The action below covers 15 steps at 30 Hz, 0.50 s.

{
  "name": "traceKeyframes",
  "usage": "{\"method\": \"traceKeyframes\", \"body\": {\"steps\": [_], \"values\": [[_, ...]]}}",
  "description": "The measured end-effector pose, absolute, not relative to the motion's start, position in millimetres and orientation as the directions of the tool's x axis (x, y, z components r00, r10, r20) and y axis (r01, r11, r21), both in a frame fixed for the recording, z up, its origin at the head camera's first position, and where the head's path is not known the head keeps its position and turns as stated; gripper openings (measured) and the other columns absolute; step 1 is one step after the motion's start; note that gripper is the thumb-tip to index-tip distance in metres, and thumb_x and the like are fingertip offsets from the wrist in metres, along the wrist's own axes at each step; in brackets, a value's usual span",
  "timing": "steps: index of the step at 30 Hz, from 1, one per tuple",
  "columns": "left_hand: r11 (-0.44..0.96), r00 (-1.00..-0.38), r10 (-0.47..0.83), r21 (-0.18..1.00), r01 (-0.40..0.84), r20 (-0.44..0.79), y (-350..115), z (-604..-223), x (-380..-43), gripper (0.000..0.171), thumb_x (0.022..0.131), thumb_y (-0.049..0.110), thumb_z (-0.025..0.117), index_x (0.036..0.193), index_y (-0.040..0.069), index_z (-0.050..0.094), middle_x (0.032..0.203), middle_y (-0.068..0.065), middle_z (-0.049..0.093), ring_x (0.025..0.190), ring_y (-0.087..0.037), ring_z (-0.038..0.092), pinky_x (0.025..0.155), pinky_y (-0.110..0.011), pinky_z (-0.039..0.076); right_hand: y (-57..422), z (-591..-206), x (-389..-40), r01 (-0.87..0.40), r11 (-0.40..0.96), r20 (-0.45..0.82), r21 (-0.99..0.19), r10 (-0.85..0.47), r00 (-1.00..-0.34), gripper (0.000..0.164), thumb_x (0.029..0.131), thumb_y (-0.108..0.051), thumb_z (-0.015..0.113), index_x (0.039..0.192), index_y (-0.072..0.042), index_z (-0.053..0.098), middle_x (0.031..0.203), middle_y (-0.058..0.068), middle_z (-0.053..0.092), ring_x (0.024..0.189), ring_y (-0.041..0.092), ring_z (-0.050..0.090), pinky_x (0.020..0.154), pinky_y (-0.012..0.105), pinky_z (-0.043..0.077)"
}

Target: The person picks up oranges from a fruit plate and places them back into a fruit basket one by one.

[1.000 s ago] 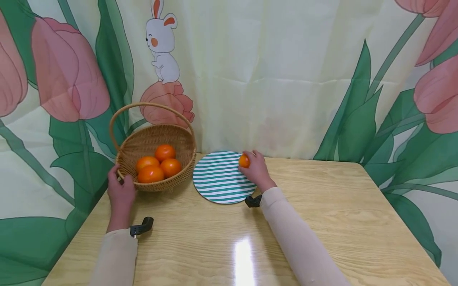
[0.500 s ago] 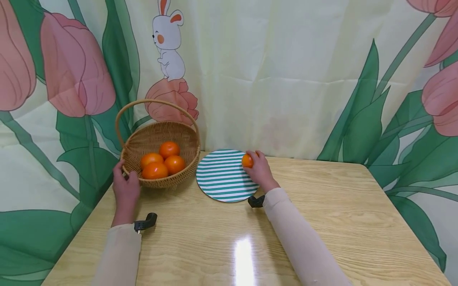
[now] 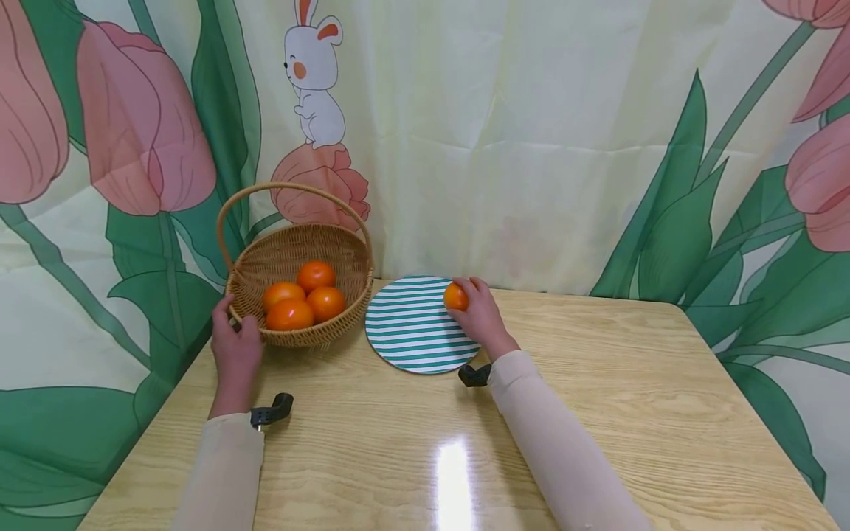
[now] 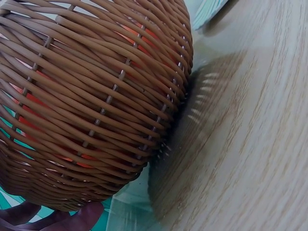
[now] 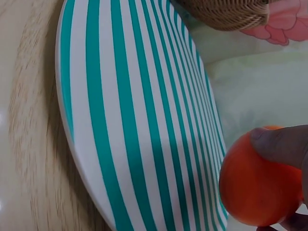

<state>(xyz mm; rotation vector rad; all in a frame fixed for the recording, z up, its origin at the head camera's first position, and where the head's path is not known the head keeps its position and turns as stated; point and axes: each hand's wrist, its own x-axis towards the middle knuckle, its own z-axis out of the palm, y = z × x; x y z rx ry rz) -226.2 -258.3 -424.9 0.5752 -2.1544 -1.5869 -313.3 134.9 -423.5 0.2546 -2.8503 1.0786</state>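
In the head view my right hand (image 3: 481, 317) holds a round orange (image 3: 455, 296) at the right part of a circular mat (image 3: 412, 332) with green and white stripes. The right wrist view shows the thumb pressed on the smooth orange (image 5: 257, 180); whether it touches the mat (image 5: 110, 96) I cannot tell. My left hand (image 3: 235, 354) grips the near left rim of a wicker basket (image 3: 312, 335). The basket leans toward me, its arched handle upright, with several oranges (image 3: 290, 315) inside. Fingers (image 4: 86, 216) of the left hand show under the weave in the left wrist view.
Both things stand on a wooden table (image 3: 372, 442), near its back edge. A curtain (image 3: 531, 147) printed with tulips and a rabbit hangs right behind. Each wrist carries a small black camera mount (image 3: 274, 409).
The head view has shifted a little, so the scene sits slightly right and higher. My right hand has edged slightly left with its orange. The left hand keeps its grip on the basket.
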Motion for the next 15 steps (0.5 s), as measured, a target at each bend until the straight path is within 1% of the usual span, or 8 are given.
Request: {"method": "traceKeyframes", "body": {"steps": [4, 10, 13, 15], "values": [[0.275, -0.835, -0.544, 0.958, -0.085, 0.082, -258.4, -424.4, -225.7, 0.057, 0.097, 0.026, 0.034, 0.151, 0.033, 0.021, 0.159, -0.004, 0.024, 0.127, -0.027, 0.043, 0.101, -0.046, 0.044, 131.0, -419.1, -311.3, -0.205, 0.724, 0.155, -0.659, -0.136, -0.979, 0.058, 0.090, -0.019, 0.069, 0.143, -0.021, 0.045, 0.154, 0.013, 0.027, 0.130, 0.040, 0.041, 0.105, 0.052, 0.042], [0.266, -0.837, -0.540, 0.961, -0.072, 0.087, -257.7, -423.2, -224.5, 0.056, 0.097, 0.027, 0.034, 0.151, 0.034, 0.020, 0.160, -0.002, 0.023, 0.130, -0.026, 0.042, 0.105, -0.049, 0.042, 126.7, -414.0, -308.2, -0.234, 0.717, 0.183, -0.657, -0.149, -0.972, 0.058, 0.089, -0.019, 0.070, 0.142, -0.020, 0.046, 0.154, 0.013, 0.028, 0.129, 0.040, 0.043, 0.105, 0.052, 0.043], [0.267, -0.838, -0.539, 0.961, -0.069, 0.089, -257.3, -423.5, -224.4, 0.056, 0.097, 0.027, 0.034, 0.151, 0.032, 0.020, 0.160, -0.004, 0.023, 0.130, -0.027, 0.042, 0.104, -0.049, 0.042, 125.0, -412.4, -306.9, -0.239, 0.712, 0.185, -0.660, -0.155, -0.970, 0.058, 0.089, -0.019, 0.070, 0.142, -0.020, 0.046, 0.154, 0.013, 0.028, 0.128, 0.040, 0.043, 0.105, 0.052, 0.043], [0.272, -0.837, -0.539, 0.960, -0.068, 0.094, -257.2, -423.9, -224.5, 0.056, 0.097, 0.026, 0.034, 0.152, 0.031, 0.021, 0.159, -0.005, 0.024, 0.129, -0.027, 0.043, 0.102, -0.047, 0.043, 123.8, -411.5, -306.0, -0.239, 0.709, 0.182, -0.664, -0.156, -0.971, 0.058, 0.089, -0.019, 0.070, 0.141, -0.021, 0.046, 0.154, 0.013, 0.028, 0.128, 0.040, 0.043, 0.105, 0.051, 0.044]]}}
